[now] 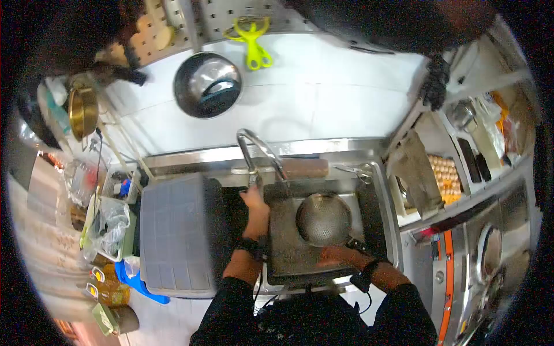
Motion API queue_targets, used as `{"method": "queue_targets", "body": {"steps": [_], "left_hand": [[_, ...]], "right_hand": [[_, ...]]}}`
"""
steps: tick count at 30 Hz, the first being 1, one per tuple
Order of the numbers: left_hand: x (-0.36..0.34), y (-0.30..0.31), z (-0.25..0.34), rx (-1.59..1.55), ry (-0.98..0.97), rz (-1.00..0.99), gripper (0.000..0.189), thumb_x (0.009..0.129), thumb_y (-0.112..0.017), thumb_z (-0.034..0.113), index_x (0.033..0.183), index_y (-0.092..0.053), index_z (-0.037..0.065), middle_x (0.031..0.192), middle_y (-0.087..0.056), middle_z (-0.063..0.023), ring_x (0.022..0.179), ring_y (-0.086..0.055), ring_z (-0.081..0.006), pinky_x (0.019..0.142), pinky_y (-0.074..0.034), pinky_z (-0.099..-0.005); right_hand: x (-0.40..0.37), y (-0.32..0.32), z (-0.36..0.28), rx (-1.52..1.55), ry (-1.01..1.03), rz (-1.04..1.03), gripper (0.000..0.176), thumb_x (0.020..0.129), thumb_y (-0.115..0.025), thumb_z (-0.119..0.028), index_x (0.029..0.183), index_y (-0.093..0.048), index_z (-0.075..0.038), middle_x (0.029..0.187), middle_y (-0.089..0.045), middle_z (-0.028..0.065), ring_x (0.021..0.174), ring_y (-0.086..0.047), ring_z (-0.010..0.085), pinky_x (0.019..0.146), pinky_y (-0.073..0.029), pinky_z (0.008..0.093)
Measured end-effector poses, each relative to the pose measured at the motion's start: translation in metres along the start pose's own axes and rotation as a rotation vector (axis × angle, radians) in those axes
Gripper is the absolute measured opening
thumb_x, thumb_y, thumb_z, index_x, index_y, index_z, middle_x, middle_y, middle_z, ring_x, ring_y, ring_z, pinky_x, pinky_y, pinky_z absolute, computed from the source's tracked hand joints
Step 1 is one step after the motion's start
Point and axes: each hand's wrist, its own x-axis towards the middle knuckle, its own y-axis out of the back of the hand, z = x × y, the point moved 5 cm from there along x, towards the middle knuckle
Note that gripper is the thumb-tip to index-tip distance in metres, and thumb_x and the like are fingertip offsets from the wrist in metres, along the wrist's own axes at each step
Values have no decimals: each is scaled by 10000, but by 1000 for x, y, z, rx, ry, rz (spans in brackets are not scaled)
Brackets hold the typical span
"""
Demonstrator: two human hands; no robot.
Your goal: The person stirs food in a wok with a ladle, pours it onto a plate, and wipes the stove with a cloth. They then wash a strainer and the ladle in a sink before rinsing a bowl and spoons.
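My left hand (254,199) is closed around the base of the chrome faucet (249,150), whose curved spout arches over the sink. Below that spout, a round perforated metal colander (324,220) is in the steel sink basin (285,254). At the colander's lower rim is my right hand (339,255); its fingers point left and are smeared, so I cannot tell whether they grip the rim. Dark bands circle both my wrists.
A large grey lidded bin (176,236) stands left of the sink. Behind the faucet hang a steel pan (208,85) and green scissors (254,49). To the right are an egg tray (444,177) and a stove (490,254). Oil bottles (112,294) stand lower left.
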Motion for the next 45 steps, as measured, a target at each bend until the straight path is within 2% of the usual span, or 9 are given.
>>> {"method": "queue_targets", "body": {"steps": [4,6,11,14,18,27,34,38,45], "left_hand": [[-67,-17,87,-22,64,-36,134,750,-603,151,739,-538,33,607,-439,-46,474,-400,-153,412,-304,-322],[-81,-28,112,21,89,-54,152,741,-604,146,647,-534,49,521,-399,-12,390,-342,-123,353,-242,-314],[-53,-33,130,234,123,-223,237,758,-595,91,943,-563,-53,597,-497,-51,552,-507,-214,518,-409,-323],[-41,-18,132,1497,-1191,-594,157,728,-584,65,852,-599,-30,647,-542,-103,631,-529,-261,602,-424,-359],[-63,29,75,455,-551,-461,183,682,-582,72,832,-623,-24,704,-572,-182,643,-541,-299,609,-419,-393],[-282,50,12,1166,-926,-647,459,643,-671,150,1077,-572,36,1122,-522,-186,991,-506,-364,826,-423,-436],[-375,58,-41,1158,-10,-1003,329,862,-492,353,944,-625,63,784,-632,-165,710,-618,-309,666,-470,-427],[-335,63,-89,1204,-330,-1061,347,862,-504,370,943,-617,52,787,-633,-160,688,-614,-289,637,-464,-417],[-319,87,-50,1030,-277,-1323,308,862,-544,286,1045,-580,41,987,-623,-126,876,-595,-219,759,-467,-368]], "right_hand": [[-53,57,3,33,-653,-177,269,787,-577,-289,785,-637,-27,835,-604,170,777,-599,315,670,-492,423],[-84,6,85,-366,-392,221,256,739,-603,-288,827,-645,-51,780,-608,171,729,-602,360,658,-497,458],[-149,15,88,-87,-832,219,339,712,-638,-341,869,-622,-41,818,-632,178,779,-628,343,683,-516,432],[-156,5,72,161,-996,133,371,695,-663,-342,899,-615,-36,845,-641,182,804,-635,343,697,-520,429],[-156,-20,93,-34,-914,35,431,667,-692,-342,957,-606,-34,880,-644,188,828,-633,353,716,-516,440],[-110,-15,84,384,-526,-177,526,664,-726,-371,1035,-585,-26,880,-625,150,787,-600,251,691,-478,375],[-65,2,5,1767,-613,10,345,788,-666,-325,1003,-603,-62,900,-608,67,840,-591,193,748,-485,329],[-70,37,-65,1694,-336,426,266,832,-589,-284,957,-604,-50,830,-628,52,758,-610,204,725,-495,336],[-64,-53,18,1576,-706,367,196,808,-562,-226,779,-632,-45,723,-629,83,628,-599,209,590,-486,362]]}}
